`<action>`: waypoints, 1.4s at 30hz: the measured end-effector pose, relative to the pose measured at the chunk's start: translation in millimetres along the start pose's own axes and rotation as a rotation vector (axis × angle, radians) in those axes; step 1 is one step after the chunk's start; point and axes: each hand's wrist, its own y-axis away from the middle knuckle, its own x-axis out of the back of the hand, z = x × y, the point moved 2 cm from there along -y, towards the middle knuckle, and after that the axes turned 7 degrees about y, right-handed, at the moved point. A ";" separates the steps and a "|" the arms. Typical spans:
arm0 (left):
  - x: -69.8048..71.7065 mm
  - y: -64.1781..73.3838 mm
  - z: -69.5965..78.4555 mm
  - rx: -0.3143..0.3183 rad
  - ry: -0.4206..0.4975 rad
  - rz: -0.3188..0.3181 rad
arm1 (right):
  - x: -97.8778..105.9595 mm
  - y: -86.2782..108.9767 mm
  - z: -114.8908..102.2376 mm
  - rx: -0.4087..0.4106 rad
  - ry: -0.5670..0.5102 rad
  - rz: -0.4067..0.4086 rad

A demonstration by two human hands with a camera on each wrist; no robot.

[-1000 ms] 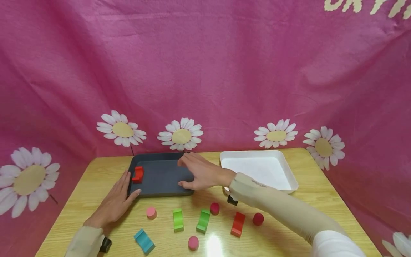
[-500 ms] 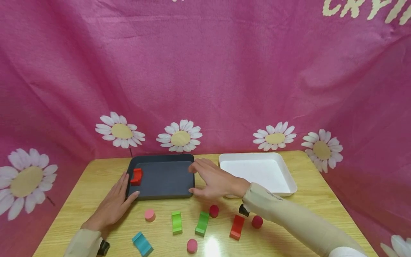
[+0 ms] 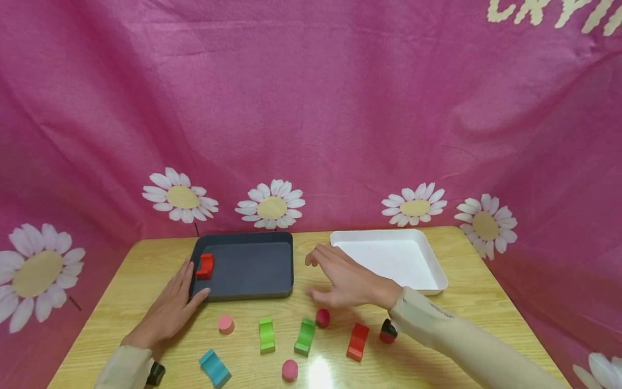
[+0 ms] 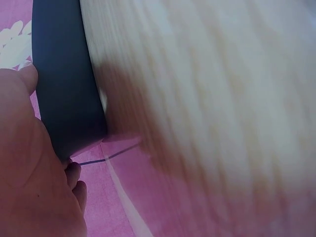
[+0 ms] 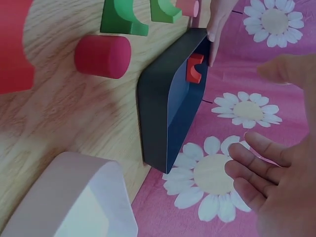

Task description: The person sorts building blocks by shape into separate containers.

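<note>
My left hand rests against the left side of a dark grey tray, its fingers along the outer wall and the thumb at the front corner. In the left wrist view, fingers touch the tray wall. Inside the tray, near its left end, stands a red block with a curved cut-out. My right hand hovers with nothing in it, between the dark tray and a white tray. Its fingers are spread and slightly bent in the right wrist view. A crimson cylinder lies just in front of it.
Across the front of the wooden table lie a blue block, a light green block, a green block and a red block. Pink cylinders lie among them. The right wrist partly covers a red cylinder.
My right hand has moved right, from over the dark tray's right end to the gap before the white tray. The left hand has stayed at the tray's left side.
</note>
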 end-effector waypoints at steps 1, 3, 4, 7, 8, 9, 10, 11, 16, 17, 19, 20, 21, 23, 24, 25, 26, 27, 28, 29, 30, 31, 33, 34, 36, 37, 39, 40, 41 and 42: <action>0.1 0.3 -0.3 0.001 0.000 0.000 | 0.4 2.1 0.1 -0.004 0.000 -0.001; 0.2 0.6 -0.9 0.003 -0.001 -0.002 | 1.1 6.1 0.3 -0.006 -0.002 -0.002; 0.4 0.7 -0.9 0.005 -0.003 -0.003 | 1.1 8.0 0.8 -0.006 -0.001 -0.001; 0.6 0.0 -1.7 0.005 -0.006 -0.004 | 1.2 13.7 2.5 -0.010 -0.009 -0.006; 0.6 -0.2 -1.9 0.005 -0.007 -0.005 | 1.1 15.6 3.0 -0.009 -0.011 -0.008; 0.7 -0.4 -2.0 0.006 -0.009 -0.007 | 1.2 17.5 3.5 -0.011 -0.012 -0.013; 0.8 -0.4 -1.9 0.008 -0.009 -0.009 | 0.9 19.6 4.3 -0.013 -0.012 -0.015; 0.9 -0.5 -1.7 0.010 -0.010 -0.011 | 1.1 21.7 4.7 -0.017 -0.015 -0.019; 2.2 0.4 -1.6 0.017 -0.014 -0.012 | 2.6 31.6 5.1 -0.051 -0.022 -0.039; 2.4 0.7 -1.6 0.018 -0.016 -0.012 | 3.2 33.5 4.8 -0.058 -0.028 -0.046; 2.8 1.2 -1.6 0.018 -0.014 -0.013 | 4.2 37.4 4.2 -0.064 -0.033 -0.055; 2.9 1.0 -1.7 0.017 -0.011 -0.011 | 4.7 39.5 4.2 -0.066 -0.030 -0.056; 2.8 1.0 -1.4 0.016 -0.011 -0.010 | 5.0 41.5 4.4 -0.067 -0.026 -0.055; 2.6 0.4 -1.4 0.010 -0.008 -0.010 | 5.1 46.1 5.3 -0.070 -0.008 -0.052; 2.4 0.1 -1.4 0.009 -0.006 -0.010 | 4.5 48.4 6.2 -0.068 0.001 -0.045; 2.2 -0.3 -1.5 0.008 -0.005 -0.009 | 3.8 50.8 7.1 -0.068 0.009 -0.039; 2.0 -0.5 -1.6 0.007 -0.007 -0.009 | 3.2 53.3 7.6 -0.066 0.011 -0.035; 1.8 -0.5 -1.7 0.008 -0.008 -0.013 | 2.4 56.0 8.0 -0.063 0.010 -0.030; 1.8 -0.6 -1.6 0.010 -0.007 -0.016 | 1.6 58.8 8.5 -0.061 0.011 -0.026; 1.9 -0.7 -1.5 0.012 -0.005 -0.019 | 0.5 61.4 9.1 -0.060 0.012 -0.020; 2.1 -0.8 -1.3 0.012 -0.003 -0.021 | -0.3 64.0 9.4 -0.060 0.011 -0.016; 2.3 -0.9 -1.1 0.012 -0.001 -0.024 | -0.8 66.4 9.4 -0.064 0.011 -0.014; 2.9 -1.1 -0.5 0.012 0.004 -0.030 | -1.7 71.0 9.5 -0.072 0.016 -0.010; 3.2 -1.2 -0.2 0.012 0.004 -0.031 | -2.4 73.1 9.7 -0.077 0.025 -0.009; 3.7 -1.6 0.2 0.014 0.005 -0.033 | -3.3 77.1 9.4 -0.086 0.035 -0.009; 3.8 -1.7 0.3 0.015 0.005 -0.034 | -4.0 79.0 9.3 -0.090 0.041 -0.008; 3.6 -1.9 0.3 0.018 0.004 -0.035 | -5.3 83.2 8.6 -0.100 0.052 -0.006; 3.4 -1.9 0.2 0.019 0.003 -0.035 | -6.0 85.4 8.2 -0.104 0.057 -0.005; 3.2 -1.7 0.1 0.020 0.005 -0.036 | -6.8 87.5 7.7 -0.107 0.061 -0.003; 3.0 -1.6 0.0 0.020 0.004 -0.036 | -7.7 89.5 7.3 -0.109 0.063 0.000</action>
